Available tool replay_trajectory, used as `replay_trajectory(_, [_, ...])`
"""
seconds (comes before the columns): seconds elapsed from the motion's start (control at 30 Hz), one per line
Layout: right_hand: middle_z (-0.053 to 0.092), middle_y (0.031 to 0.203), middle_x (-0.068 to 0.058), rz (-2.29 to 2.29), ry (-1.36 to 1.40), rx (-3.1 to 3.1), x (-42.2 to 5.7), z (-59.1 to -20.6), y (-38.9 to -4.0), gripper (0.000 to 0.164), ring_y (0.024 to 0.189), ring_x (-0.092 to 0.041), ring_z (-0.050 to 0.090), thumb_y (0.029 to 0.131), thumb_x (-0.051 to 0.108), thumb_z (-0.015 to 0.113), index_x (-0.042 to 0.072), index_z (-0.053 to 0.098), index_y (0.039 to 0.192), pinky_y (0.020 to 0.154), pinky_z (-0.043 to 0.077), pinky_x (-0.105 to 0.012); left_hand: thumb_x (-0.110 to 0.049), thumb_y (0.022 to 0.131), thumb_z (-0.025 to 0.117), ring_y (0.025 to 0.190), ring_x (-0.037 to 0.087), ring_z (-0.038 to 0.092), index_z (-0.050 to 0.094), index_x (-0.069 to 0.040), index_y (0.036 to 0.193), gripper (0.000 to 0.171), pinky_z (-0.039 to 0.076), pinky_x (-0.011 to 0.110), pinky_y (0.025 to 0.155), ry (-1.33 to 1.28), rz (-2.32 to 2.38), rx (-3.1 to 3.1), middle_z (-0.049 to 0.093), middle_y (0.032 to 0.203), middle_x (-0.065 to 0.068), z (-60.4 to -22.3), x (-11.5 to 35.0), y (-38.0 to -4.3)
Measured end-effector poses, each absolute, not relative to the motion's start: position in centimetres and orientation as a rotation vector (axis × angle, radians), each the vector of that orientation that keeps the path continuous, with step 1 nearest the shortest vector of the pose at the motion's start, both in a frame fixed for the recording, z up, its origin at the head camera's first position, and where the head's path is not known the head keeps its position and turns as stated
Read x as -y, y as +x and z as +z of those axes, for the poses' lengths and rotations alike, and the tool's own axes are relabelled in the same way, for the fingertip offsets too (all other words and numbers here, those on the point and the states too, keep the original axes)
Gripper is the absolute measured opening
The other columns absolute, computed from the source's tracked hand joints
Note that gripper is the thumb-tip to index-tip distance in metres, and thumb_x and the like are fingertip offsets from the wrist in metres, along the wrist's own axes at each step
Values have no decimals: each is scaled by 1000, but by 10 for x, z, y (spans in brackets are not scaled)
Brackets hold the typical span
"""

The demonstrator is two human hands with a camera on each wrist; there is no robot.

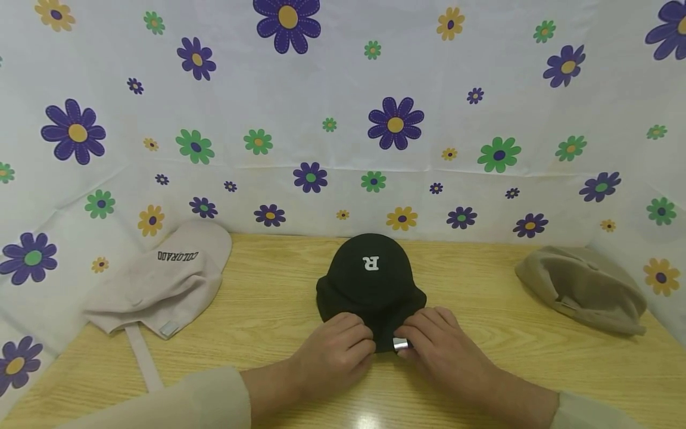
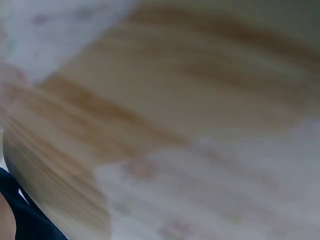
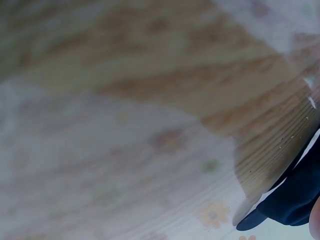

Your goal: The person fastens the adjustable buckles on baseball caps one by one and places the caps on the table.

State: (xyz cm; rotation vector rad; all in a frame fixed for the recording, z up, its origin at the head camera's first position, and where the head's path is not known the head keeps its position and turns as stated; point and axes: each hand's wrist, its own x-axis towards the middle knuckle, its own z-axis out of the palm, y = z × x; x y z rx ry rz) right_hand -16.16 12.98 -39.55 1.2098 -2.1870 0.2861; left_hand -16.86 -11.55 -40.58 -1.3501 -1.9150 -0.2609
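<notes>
A black cap [image 1: 370, 280] with a white letter R lies in the middle of the table, its rounded brim toward the back. My left hand [image 1: 334, 351] grips its near edge with curled fingers. On the other side of that edge, my right hand [image 1: 442, 351] pinches the cap beside a shiny metal buckle [image 1: 400, 344]. Both thumbs are mostly hidden. In the left wrist view, only a dark bit of the cap [image 2: 30, 220] shows at the lower left corner. The right wrist view has the cap [image 3: 295, 200] at its right edge, by a fingertip [image 3: 315, 220].
On the left lies a pale pink cap [image 1: 150, 280] lettered COLORADO, its strap [image 1: 143, 357] trailing toward the front. A brown cap [image 1: 589, 286] rests on the right. Flower-patterned white cloth [image 1: 343, 89] stands behind and beside the wooden table [image 1: 268, 286].
</notes>
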Motion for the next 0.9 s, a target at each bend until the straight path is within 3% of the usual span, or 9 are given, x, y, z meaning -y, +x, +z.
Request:
replay_trajectory(0.17, [62, 101, 4, 269, 1204, 2214, -130, -396, -161, 42, 96, -14, 54, 107, 41, 36, 13, 67, 103, 85, 41, -33, -9, 89, 62, 82, 14, 57, 68, -12, 81, 10, 50, 26, 82, -1353, -264, 1928, 63, 86, -2, -406, 115, -168])
replay_trajectory(0.67, [62, 102, 5, 272, 1221, 2201, -131, -396, -162, 31, 95, -13, 54, 105, 37, 47, 13, 66, 104, 85, 39, -32, -9, 81, 72, 82, 12, 57, 69, -13, 80, 6, 50, 25, 82, -1339, -265, 1937, 64, 86, -3, -404, 107, -167])
replay_trajectory(0.9, [62, 101, 4, 273, 1233, 2183, -131, -396, -163, 31, 95, -14, 54, 105, 36, 46, 12, 66, 103, 85, 41, -32, -8, 80, 73, 82, 13, 58, 69, -13, 80, 6, 50, 25, 82, -1343, -256, 1916, 64, 85, -3, -405, 106, -168])
